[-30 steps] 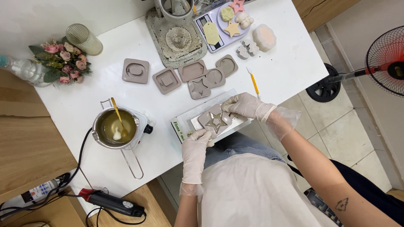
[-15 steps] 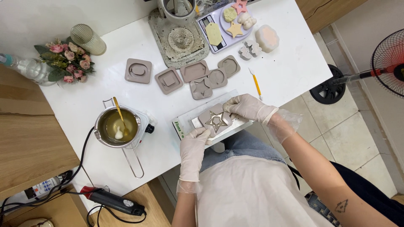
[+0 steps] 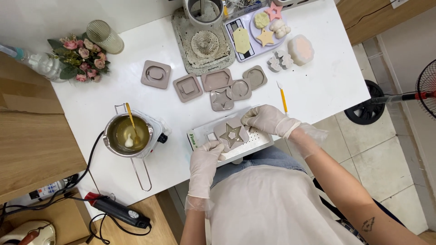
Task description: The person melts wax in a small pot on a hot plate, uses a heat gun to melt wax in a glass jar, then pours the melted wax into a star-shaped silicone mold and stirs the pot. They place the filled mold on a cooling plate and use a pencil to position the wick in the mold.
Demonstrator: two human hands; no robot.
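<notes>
A taupe silicone mould with a star-shaped cavity (image 3: 232,133) lies on a white perforated tray (image 3: 259,139) at the table's near edge. My left hand (image 3: 204,159), in a white glove, pinches the mould's near-left corner. My right hand (image 3: 266,119), also gloved, grips its far-right corner. Both hands hold the same mould, which rests flat on the tray.
Several more taupe moulds (image 3: 213,84) lie in a row beyond the tray, beside a yellow-handled tool (image 3: 283,98). A steel melting pot (image 3: 126,134) with yellow liquid and a spoon sits at left. A heat gun (image 3: 119,210), flowers (image 3: 76,56), a plate of cast shapes (image 3: 268,22) and a fan (image 3: 426,93) surround the white table (image 3: 81,113).
The mould has shifted slightly on the tray between my hands. My view has drifted, so everything sits a little further right and lower.
</notes>
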